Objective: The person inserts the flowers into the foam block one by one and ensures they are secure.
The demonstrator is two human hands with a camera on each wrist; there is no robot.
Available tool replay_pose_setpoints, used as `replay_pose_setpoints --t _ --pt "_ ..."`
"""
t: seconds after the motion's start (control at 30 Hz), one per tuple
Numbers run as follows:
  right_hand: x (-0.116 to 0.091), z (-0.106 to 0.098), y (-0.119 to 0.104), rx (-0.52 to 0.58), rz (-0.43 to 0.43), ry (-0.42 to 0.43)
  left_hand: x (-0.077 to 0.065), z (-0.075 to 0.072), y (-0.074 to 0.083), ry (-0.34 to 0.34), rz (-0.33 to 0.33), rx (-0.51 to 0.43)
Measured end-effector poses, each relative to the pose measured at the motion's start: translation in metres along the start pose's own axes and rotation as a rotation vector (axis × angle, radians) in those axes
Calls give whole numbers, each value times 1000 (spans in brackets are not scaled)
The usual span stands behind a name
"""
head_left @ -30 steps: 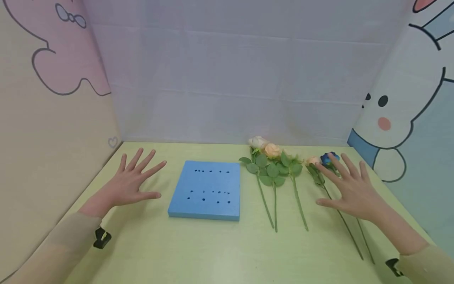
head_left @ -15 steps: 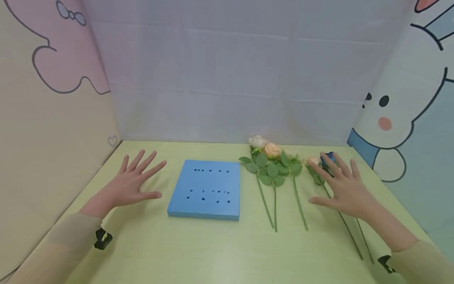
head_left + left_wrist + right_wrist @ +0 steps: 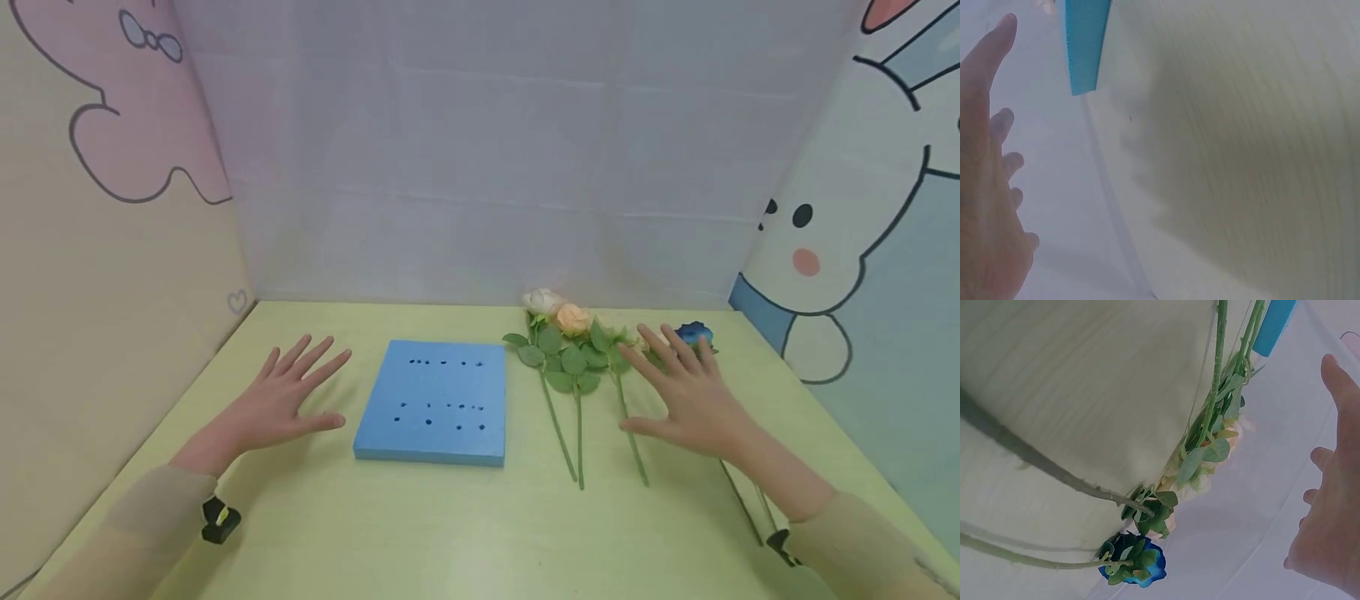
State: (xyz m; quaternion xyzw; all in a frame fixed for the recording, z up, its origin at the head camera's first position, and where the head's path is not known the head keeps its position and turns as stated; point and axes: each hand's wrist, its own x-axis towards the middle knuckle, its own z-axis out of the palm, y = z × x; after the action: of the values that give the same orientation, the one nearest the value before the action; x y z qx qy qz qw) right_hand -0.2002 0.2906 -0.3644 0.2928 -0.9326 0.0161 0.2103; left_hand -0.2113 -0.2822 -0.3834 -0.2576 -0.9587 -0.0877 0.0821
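Note:
My left hand [image 3: 273, 404] hovers over the table left of a blue foam block [image 3: 431, 383], its fingers spread and holding nothing. Small dark holes run in rows across the block's top. On the right, my right hand [image 3: 690, 404] is held with fingers spread above the flower stems, also holding nothing. It partly hides a pale flower and some stems in the head view. A blue rose [image 3: 694, 333] lies just beyond its fingertips; the right wrist view shows this blue rose [image 3: 1147, 565] low in the picture. A white rose [image 3: 543, 301] and a peach rose [image 3: 573, 319] lie between block and hand.
The yellow-green table [image 3: 420, 533] meets a pale cloth backdrop [image 3: 450, 167] at the back. Printed side panels, one with a rabbit [image 3: 817, 225], stand left and right. Green stems [image 3: 580, 442] point toward the front edge.
My right hand has moved left, from over the blue rose toward the middle stems. My left hand has dipped slightly and stays left of the block. The flowers and block lie as before.

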Motion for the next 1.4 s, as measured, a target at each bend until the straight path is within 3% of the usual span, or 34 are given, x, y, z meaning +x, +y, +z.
replay_pose_setpoints --t 0.23,0.47,0.7,1.1,1.4 --pt "8 5 -13 37 2 -35 -4 5 2 -11 -34 -43" --pt "20 9 -25 55 -18 -51 -7 12 5 24 -28 -68" --pt "29 14 -37 112 -10 -94 -4 19 9 -2 -38 -93" --pt "36 26 -49 69 -3 -128 2 23 22 -42 -63 -224" --pt "43 32 -58 214 25 -152 6 32 30 -64 -104 -325"
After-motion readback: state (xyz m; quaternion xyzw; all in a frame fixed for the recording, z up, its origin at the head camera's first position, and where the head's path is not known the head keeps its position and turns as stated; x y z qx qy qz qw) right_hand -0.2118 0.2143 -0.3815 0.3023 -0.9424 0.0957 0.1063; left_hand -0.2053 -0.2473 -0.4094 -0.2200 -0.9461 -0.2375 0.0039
